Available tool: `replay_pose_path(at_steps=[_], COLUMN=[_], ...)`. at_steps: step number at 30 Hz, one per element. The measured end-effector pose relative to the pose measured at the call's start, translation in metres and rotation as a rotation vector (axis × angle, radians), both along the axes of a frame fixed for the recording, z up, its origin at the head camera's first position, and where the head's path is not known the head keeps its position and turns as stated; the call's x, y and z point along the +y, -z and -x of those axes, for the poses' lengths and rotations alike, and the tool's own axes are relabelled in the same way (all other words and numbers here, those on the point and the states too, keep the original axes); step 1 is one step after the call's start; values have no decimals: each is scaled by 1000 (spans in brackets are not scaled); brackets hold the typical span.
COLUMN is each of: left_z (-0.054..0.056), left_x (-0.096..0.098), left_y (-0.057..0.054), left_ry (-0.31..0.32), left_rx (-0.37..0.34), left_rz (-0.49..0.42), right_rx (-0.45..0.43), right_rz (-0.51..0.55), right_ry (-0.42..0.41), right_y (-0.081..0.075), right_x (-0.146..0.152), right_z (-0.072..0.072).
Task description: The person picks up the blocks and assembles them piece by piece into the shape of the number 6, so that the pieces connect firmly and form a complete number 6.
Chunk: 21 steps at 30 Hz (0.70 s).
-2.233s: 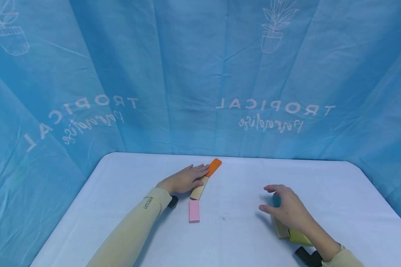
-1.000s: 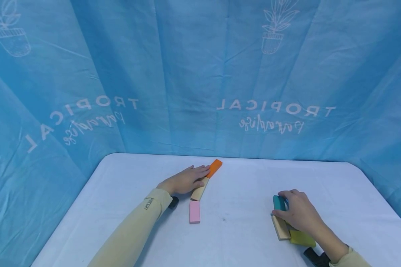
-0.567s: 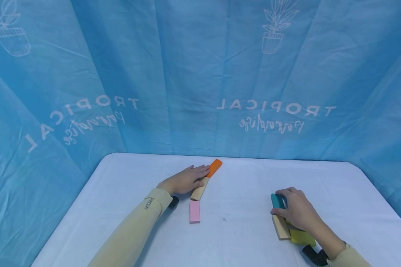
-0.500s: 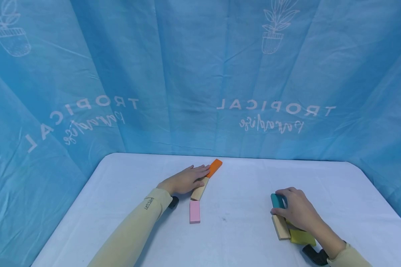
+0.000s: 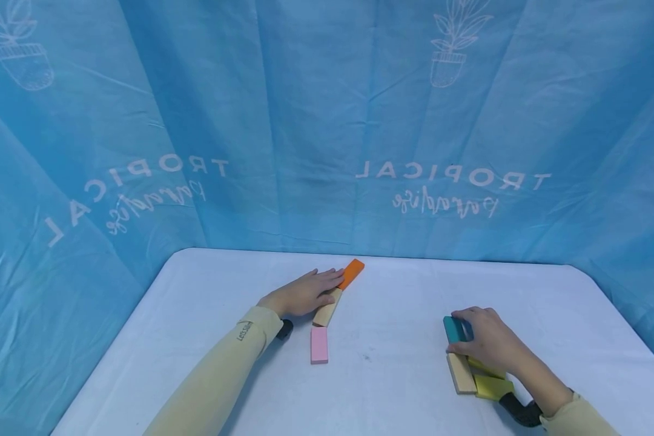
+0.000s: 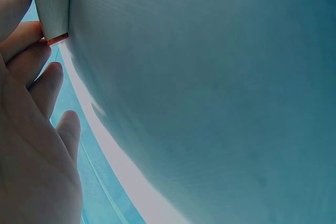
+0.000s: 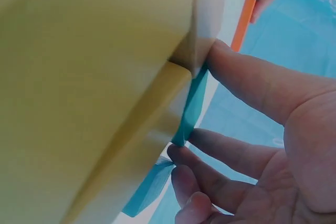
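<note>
My left hand (image 5: pixel 300 295) lies with straight fingers over a plain wooden block (image 5: pixel 326 312) and the near end of an orange block (image 5: pixel 353 272). Below them a pink block (image 5: pixel 319 345) completes a bent line, end to end. At the right, my right hand (image 5: pixel 490 340) pinches a teal block (image 5: pixel 452 329) between thumb and fingers. That block meets the far end of another plain wooden block (image 5: pixel 461 373). Beside it, partly under the hand, are a blue block (image 7: pixel 149 187) and two yellow blocks, the nearer one (image 5: pixel 493 387) showing more.
A white cloth (image 5: pixel 387 315) covers the table, with a wide stretch of it between the two groups of blocks. Blue printed curtain (image 5: pixel 316 121) hangs behind and at both sides. A black wrist device (image 5: pixel 520 412) sits close to the nearer yellow block.
My right hand has come down from hovering with thumb and fingers spread, and now pinches the teal block, which has shifted slightly against the wooden one. The left hand keeps its place.
</note>
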State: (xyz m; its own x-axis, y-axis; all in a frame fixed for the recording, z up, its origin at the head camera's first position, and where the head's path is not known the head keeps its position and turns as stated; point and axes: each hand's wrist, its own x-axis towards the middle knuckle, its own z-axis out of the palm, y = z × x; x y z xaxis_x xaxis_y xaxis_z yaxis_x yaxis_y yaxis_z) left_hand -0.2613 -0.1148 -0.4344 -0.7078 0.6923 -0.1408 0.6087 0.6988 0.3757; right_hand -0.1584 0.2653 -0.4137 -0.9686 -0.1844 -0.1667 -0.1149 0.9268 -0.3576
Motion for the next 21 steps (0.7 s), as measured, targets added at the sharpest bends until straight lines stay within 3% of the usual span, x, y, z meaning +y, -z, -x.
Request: replay_pose_path(at_steps=[8, 21], left_z=[0, 3], left_x=[0, 0], left_y=[0, 3], left_ry=[-3, -5], left_rx=[2, -1], left_rz=[-2, -1], right_rx=[-11, -32], right_rz=[-11, 20], right_ry=[-38, 12], right_y=[-3, 2], right_x=[1, 1], right_z=[3, 5])
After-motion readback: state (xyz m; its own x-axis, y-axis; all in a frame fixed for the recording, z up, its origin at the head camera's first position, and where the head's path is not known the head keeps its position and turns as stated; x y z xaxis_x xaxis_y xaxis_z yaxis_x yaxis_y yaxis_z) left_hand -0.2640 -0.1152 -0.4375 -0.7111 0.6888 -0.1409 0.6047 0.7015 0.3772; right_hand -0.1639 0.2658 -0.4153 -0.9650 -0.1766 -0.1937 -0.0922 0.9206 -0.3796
